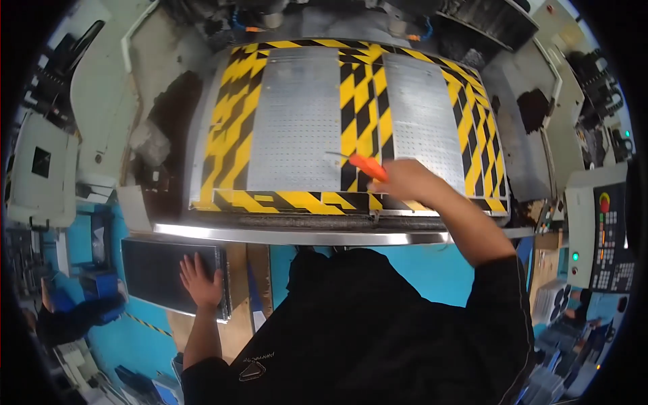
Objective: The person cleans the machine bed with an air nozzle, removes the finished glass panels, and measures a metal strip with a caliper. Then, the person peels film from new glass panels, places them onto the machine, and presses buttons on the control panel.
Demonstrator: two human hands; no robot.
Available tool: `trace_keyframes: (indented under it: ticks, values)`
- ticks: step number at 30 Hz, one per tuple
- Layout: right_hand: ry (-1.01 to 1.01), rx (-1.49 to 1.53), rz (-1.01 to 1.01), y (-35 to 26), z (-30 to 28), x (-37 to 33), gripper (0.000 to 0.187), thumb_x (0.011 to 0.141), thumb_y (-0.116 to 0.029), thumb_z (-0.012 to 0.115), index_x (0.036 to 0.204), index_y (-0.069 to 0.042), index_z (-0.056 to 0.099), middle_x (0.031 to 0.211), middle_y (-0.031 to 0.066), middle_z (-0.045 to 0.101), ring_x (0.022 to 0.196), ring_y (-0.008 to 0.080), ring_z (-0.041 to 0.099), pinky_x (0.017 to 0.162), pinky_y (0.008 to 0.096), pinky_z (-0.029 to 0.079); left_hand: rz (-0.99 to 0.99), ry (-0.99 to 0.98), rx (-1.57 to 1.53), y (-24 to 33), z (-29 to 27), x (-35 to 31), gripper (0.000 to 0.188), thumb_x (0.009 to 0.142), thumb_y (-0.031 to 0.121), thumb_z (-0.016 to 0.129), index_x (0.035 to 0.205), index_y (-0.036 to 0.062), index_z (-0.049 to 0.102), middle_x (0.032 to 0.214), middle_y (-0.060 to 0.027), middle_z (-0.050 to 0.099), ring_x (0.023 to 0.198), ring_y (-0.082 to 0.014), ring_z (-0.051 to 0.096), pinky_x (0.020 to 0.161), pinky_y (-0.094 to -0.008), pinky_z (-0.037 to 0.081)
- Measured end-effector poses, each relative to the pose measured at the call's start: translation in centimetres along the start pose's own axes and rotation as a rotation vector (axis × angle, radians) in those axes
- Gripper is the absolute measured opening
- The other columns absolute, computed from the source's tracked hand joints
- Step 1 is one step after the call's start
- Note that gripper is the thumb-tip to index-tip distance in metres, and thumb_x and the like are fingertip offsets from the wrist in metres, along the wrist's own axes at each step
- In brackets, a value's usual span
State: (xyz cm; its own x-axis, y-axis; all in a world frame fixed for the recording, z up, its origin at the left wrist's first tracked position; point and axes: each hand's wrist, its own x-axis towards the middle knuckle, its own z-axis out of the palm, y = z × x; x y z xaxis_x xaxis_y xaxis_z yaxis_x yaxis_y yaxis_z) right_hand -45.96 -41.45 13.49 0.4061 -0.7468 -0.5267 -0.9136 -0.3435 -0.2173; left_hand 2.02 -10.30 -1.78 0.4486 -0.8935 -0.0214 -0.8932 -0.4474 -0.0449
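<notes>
My right hand [406, 181] is closed round an orange-handled tool [366, 166] with a thin metal tip; its exact kind I cannot make out. The tool points left over the metal plate bed [297, 115], which has rows of small holes and yellow-and-black striped tape along its edges and down the middle. The tip hangs near the middle tape strip, and whether it touches the bed I cannot tell. My left hand [201, 282] lies flat, fingers spread, on a dark rectangular panel [155, 266] left of my body.
A steel rail [304, 235] runs along the machine's front edge. Two spindle heads [272, 19] hang above the bed's far side. On the right stands a control panel [604, 236] with buttons. Beneath the dark panel is a wooden-looking surface [236, 273]. Another person's dark sleeve [67, 327] shows at far left.
</notes>
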Motion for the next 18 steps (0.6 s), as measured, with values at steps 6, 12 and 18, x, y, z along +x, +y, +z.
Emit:
trace_keyframes:
  ticks: [6,12,18]
  values:
    - [0.510,0.525,0.195,2.9,-7.9,16.9,0.055,0.090,-0.052,0.060,0.083,0.002,0.066,0.070,0.0142,0.067,0.060,0.0291,0.067,0.057,0.0401,0.052,0.017,0.024,-0.065,0.9,-0.5,0.9,0.083,0.080,0.048,0.064,0.150,0.0142,0.034,0.158,-0.0200,0.023,0.147,-0.0400,0.017,0.118,-0.0543,0.013]
    - [0.396,0.221,0.109,-0.9,-2.7,13.5,0.051,0.086,-0.050,0.064,0.096,0.000,0.070,0.082,0.0191,0.070,0.087,0.0300,0.069,0.080,0.0428,0.052,0.005,0.024,-0.052,-0.1,0.3,0.4,0.083,0.081,0.050,0.063,0.151,0.0150,0.033,0.159,-0.0187,0.023,0.148,-0.0378,0.016,0.118,-0.0535,0.013]
    - [0.646,0.522,0.549,23.5,3.9,0.2,0.049,0.084,-0.043,0.066,0.092,0.005,0.068,0.074,0.0159,0.068,0.073,0.0252,0.068,0.065,0.0407,0.051,0.026,0.046,-0.080,-0.4,-0.1,0.9,0.083,0.080,0.047,0.065,0.150,0.0147,0.035,0.157,-0.0191,0.026,0.147,-0.0385,0.019,0.117,-0.0545,0.016]
